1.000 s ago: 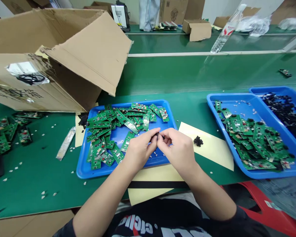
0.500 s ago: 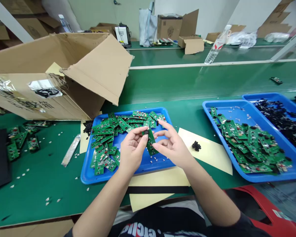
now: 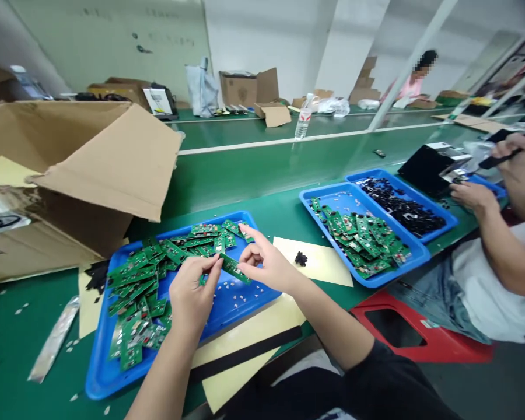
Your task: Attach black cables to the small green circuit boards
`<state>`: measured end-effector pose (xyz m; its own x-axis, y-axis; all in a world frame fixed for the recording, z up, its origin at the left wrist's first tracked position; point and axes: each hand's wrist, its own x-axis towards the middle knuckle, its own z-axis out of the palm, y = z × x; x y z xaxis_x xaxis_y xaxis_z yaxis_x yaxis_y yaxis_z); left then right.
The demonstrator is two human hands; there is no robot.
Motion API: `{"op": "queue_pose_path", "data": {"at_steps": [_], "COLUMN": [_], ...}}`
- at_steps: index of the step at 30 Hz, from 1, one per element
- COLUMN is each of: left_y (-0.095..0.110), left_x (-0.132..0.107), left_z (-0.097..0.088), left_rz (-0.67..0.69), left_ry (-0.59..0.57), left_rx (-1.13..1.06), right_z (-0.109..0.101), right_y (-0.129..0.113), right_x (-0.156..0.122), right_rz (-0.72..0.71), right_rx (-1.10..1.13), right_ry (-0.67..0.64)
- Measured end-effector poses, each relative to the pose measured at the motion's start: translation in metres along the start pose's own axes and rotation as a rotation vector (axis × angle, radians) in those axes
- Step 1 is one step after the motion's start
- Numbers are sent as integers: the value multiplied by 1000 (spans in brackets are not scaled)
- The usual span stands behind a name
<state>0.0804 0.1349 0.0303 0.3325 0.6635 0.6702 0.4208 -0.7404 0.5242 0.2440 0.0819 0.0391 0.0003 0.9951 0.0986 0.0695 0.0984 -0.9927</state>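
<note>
My left hand [image 3: 192, 291] and my right hand [image 3: 262, 265] together hold one small green circuit board [image 3: 234, 268] above a blue tray [image 3: 240, 303]. The left fingers pinch the board's left end. The right thumb and bent fingers grip its right end, with the forefinger stretched out. Many more green circuit boards [image 3: 157, 262] lie heaped in the tray's left and back parts. Small white bits are scattered on the bare blue bottom under my hands.
A big open cardboard box [image 3: 70, 175] lies at the left. Yellow paper [image 3: 328, 265] with a black clump [image 3: 300, 258] lies to the right. Further right are a blue tray of boards [image 3: 363, 245], a tray of black parts [image 3: 402, 210], a red stool [image 3: 402, 326] and a co-worker's hands [image 3: 476, 195].
The view has swung right and up, bringing a co-worker into sight. A second ago my hands were pressed together over something small; since then they drew apart, with a green board held between them.
</note>
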Motion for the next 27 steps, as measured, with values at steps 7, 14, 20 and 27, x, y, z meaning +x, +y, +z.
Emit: {"op": "queue_pose_path", "data": {"at_steps": [7,14,20,27], "left_y": [2,6,4,2], "left_x": [-3,-4,-5,-6], "left_z": [7,7,7,5], "left_rz": [-86,94,103,52], "left_ry": [-168,-272,-265,-267], "left_rx": [-142,-21,-12,-51], "right_z": [-104,-188,-132,-86], "right_y": [2,6,23,83], "right_x": [-52,-96,-79,-60], "right_rz": [56,377,21,90], "right_rx": [-474,-916,-761,-692], "right_ry": [769,1119,924,715]}}
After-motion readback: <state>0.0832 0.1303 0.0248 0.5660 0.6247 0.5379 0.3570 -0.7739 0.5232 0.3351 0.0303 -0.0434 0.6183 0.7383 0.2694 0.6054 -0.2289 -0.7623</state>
